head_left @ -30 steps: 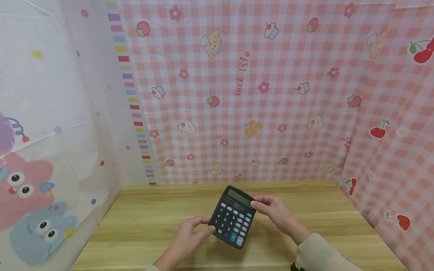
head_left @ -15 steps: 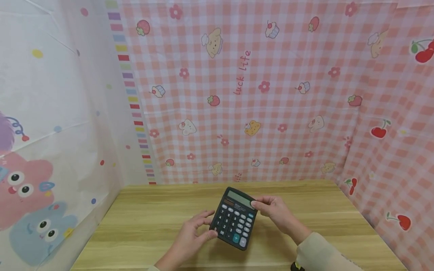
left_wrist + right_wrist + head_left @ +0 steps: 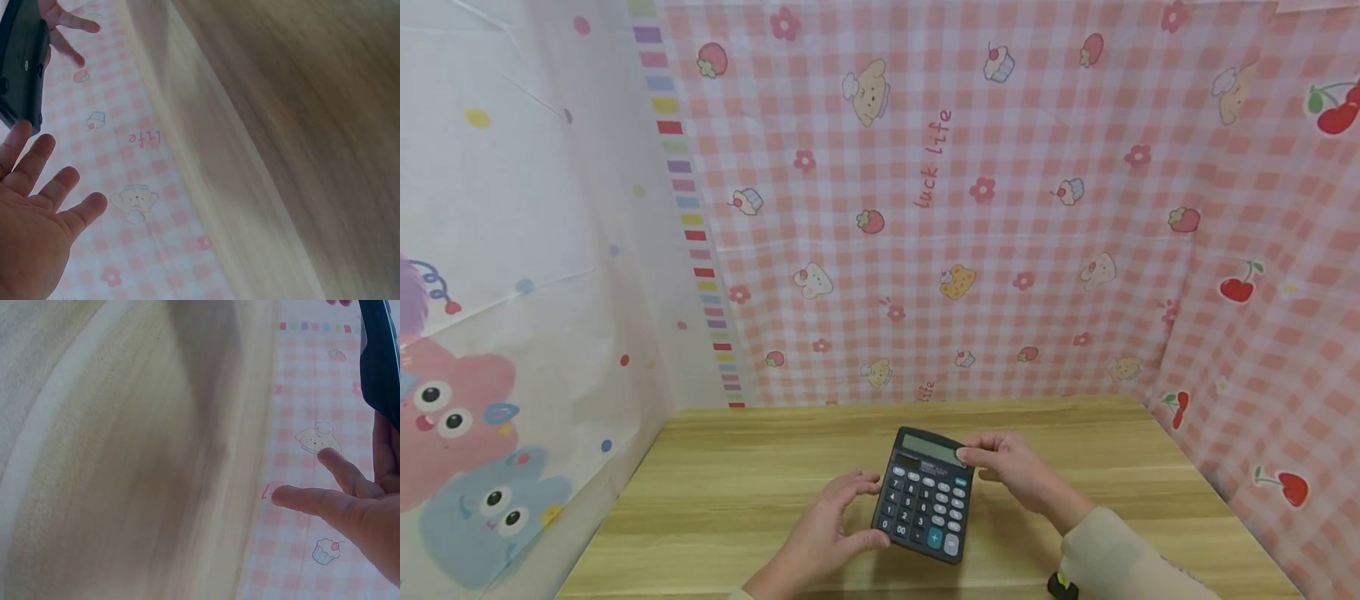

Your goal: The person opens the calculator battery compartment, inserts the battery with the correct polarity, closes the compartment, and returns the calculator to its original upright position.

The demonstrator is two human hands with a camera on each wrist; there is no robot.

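Note:
A black desk calculator (image 3: 917, 507) is held tilted above the wooden table, its screen and keys facing up toward me. With thumb and finger, my right hand (image 3: 1018, 477) pinches its upper right corner. My left hand (image 3: 823, 533) is at its lower left edge, fingers spread and fairly straight, thumb tip by the bottom corner. The left wrist view shows the calculator's underside (image 3: 22, 69) with a left fingertip at its corner. From the right wrist, only the edge of the calculator (image 3: 378, 362) appears, above spread lower fingers.
Light wood grain covers the table (image 3: 700, 500). A pink checked cloth (image 3: 1030, 233) hangs behind and to the right; a white printed sheet (image 3: 535, 200) hangs on the left. Beside the right sleeve, a small black and yellow-green object (image 3: 1063, 583) sits at the front.
The calculator has turned more upright and shifted slightly right and down. My left fingers have loosened from its left edge and spread. The right hand keeps its pinch.

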